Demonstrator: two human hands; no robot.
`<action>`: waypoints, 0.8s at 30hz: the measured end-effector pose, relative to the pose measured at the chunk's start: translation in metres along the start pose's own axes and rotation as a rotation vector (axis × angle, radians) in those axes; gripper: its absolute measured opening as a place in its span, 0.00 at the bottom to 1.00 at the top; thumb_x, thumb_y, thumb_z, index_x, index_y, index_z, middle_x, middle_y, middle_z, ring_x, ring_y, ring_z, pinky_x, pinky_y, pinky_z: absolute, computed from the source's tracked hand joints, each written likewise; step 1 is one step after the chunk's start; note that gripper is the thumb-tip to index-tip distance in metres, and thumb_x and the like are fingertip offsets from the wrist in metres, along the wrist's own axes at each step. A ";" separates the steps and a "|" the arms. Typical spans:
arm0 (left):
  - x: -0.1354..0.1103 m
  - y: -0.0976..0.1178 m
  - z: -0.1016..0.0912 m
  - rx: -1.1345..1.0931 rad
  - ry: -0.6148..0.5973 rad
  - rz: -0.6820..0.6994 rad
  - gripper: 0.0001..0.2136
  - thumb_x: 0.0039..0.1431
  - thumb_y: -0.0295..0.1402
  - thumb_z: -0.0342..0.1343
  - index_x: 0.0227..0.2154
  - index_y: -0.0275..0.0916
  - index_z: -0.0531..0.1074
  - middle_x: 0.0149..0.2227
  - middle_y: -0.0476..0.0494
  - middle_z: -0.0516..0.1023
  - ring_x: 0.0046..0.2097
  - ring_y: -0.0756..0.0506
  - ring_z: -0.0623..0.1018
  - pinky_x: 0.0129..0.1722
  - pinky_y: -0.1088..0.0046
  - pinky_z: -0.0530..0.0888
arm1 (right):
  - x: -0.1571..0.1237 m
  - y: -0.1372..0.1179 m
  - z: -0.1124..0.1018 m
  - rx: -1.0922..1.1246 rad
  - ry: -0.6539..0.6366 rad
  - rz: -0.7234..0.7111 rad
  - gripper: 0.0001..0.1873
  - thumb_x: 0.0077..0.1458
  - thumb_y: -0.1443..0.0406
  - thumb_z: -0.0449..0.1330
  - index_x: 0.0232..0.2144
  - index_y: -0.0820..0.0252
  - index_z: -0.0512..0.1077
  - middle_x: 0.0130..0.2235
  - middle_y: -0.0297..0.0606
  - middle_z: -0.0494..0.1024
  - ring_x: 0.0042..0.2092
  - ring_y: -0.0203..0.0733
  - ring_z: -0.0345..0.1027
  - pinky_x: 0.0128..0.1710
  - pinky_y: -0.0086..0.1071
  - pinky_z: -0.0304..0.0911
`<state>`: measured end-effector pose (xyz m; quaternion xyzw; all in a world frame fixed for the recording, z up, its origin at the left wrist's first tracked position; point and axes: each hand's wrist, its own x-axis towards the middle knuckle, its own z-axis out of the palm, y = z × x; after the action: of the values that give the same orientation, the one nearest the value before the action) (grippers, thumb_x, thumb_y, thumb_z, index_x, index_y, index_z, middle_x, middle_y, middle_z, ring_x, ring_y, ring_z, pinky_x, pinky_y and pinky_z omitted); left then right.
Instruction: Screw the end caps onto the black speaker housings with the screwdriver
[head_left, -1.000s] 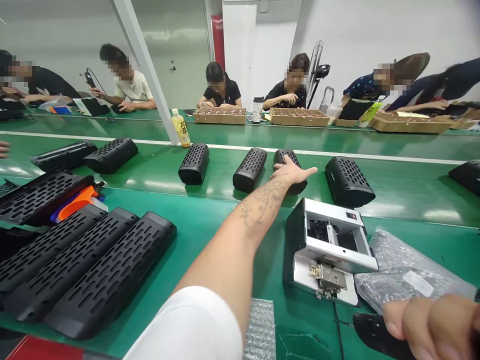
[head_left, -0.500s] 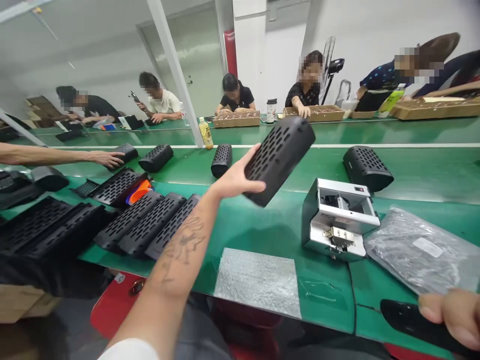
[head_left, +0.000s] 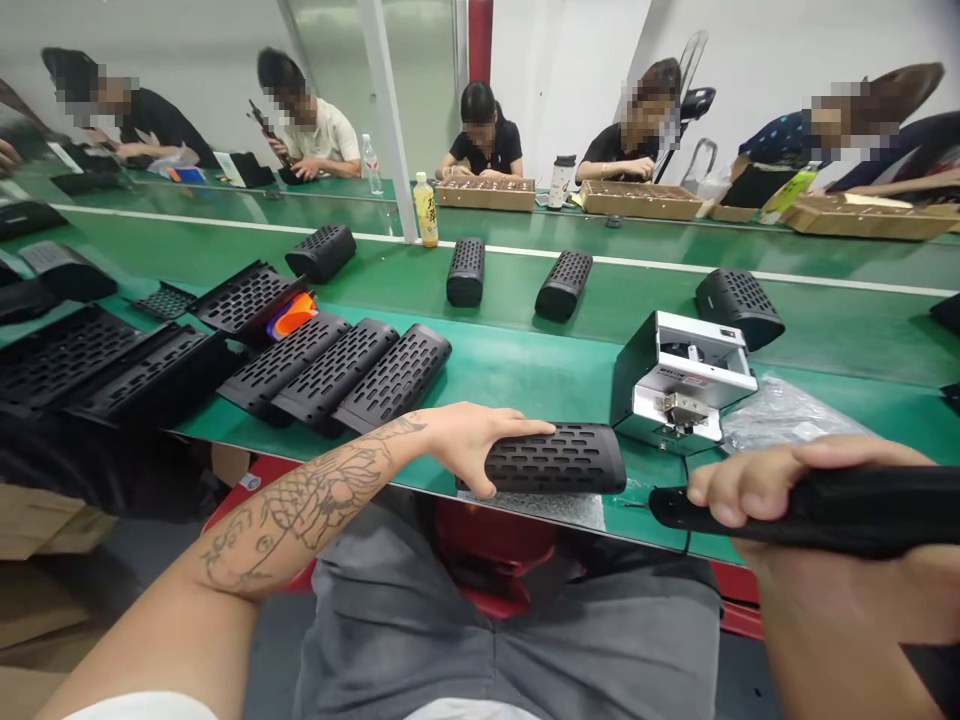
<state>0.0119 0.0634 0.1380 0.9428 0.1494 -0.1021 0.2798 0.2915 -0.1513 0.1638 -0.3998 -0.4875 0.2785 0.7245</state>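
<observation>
The left hand [head_left: 469, 440] is partly spread, thumb at the near side and fingers across the top, and has hold of the left end of a black slotted housing [head_left: 566, 460]. The housing lies lengthwise over a silvery mat [head_left: 577, 512] at the near edge of the green surface [head_left: 525, 370]. The right hand [head_left: 765, 485] is curled around a black tool [head_left: 862, 508], whose thin tip points left, near the housing's right end.

Just beyond, to the right, stands a silver-and-black device [head_left: 686, 385], with a clear plastic bag [head_left: 795, 412] to its right. To the left, three slotted covers [head_left: 397, 375] lie side by side; an orange object [head_left: 294, 316] lies behind them.

Farther out, similar housings rest well apart, among them one left of centre [head_left: 466, 272] and one behind the device [head_left: 741, 303]. A yellow-labelled bottle [head_left: 426, 210] stands by a white post [head_left: 388, 120]. At the far side, co-workers sit bent over cardboard trays [head_left: 486, 195] and other items.
</observation>
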 end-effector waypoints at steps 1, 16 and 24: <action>0.001 -0.002 0.000 -0.005 0.001 0.005 0.60 0.47 0.44 0.74 0.83 0.64 0.50 0.79 0.46 0.68 0.66 0.31 0.81 0.63 0.57 0.78 | 0.006 0.002 0.011 0.024 -0.019 -0.001 0.29 0.53 0.32 0.72 0.41 0.44 0.88 0.22 0.34 0.76 0.20 0.49 0.68 0.22 0.47 0.71; 0.004 -0.005 -0.001 -0.092 -0.002 0.006 0.60 0.45 0.44 0.72 0.82 0.68 0.52 0.73 0.50 0.74 0.60 0.33 0.84 0.57 0.60 0.79 | 0.039 0.021 0.041 0.030 -0.239 0.096 0.20 0.48 0.45 0.81 0.31 0.51 0.85 0.20 0.33 0.76 0.17 0.44 0.68 0.20 0.41 0.71; 0.005 -0.006 0.001 -0.093 0.019 -0.002 0.59 0.45 0.44 0.73 0.81 0.70 0.53 0.74 0.51 0.74 0.59 0.33 0.85 0.59 0.59 0.80 | 0.040 0.025 0.034 0.017 -0.281 0.101 0.19 0.48 0.47 0.81 0.30 0.52 0.84 0.18 0.32 0.73 0.16 0.42 0.65 0.17 0.39 0.67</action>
<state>0.0141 0.0688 0.1325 0.9296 0.1576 -0.0863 0.3217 0.2744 -0.0964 0.1687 -0.3748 -0.5610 0.3719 0.6376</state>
